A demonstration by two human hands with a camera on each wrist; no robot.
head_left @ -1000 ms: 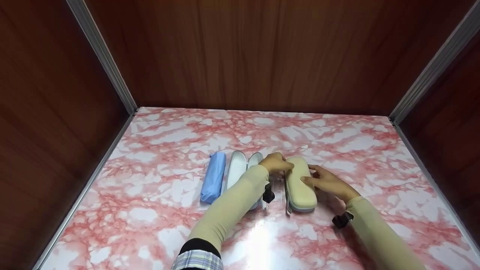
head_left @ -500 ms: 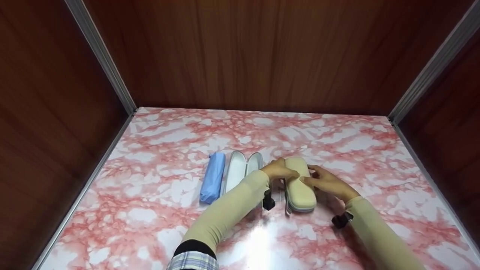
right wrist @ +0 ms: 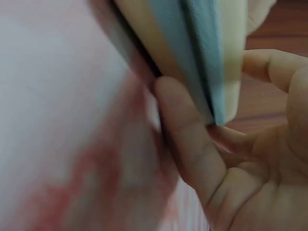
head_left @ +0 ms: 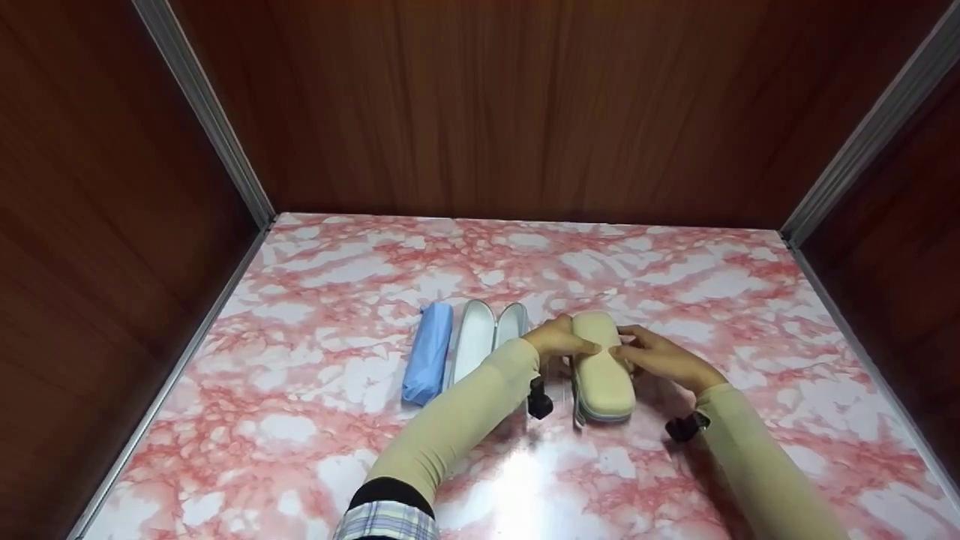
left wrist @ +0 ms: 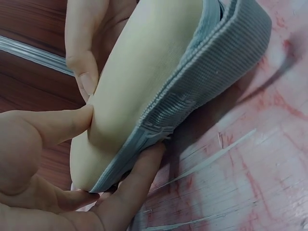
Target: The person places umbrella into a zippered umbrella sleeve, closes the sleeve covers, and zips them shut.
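A long cream zip-up glasses case [head_left: 605, 390] with rounded ends and a grey-blue zip band lies between both hands. My left hand [head_left: 559, 340] grips its left side, thumb on the cream top and fingers along the zip edge. From the other side my right hand [head_left: 667, 360] holds it, thumb on top and fingers low along the side. In the left wrist view a grey ribbed strip [left wrist: 231, 57] runs along the zip edge. The right wrist view shows the zip band [right wrist: 199, 53] above my right fingers [right wrist: 180, 120], with the case's end tilted toward them.
Left of my left hand lies an open case [head_left: 475, 341] with a pale lining, partly hidden by my left forearm. Beside it rests a long blue crinkled bundle [head_left: 428, 352] like a folded umbrella. Wooden panels [head_left: 480, 112] bound the red-and-white marbled table [head_left: 360, 262] at back and sides.
My left hand has slid nearer along the case, its thumb now farther over the top. My right thumb has drawn slightly toward the right edge. The case has barely moved.
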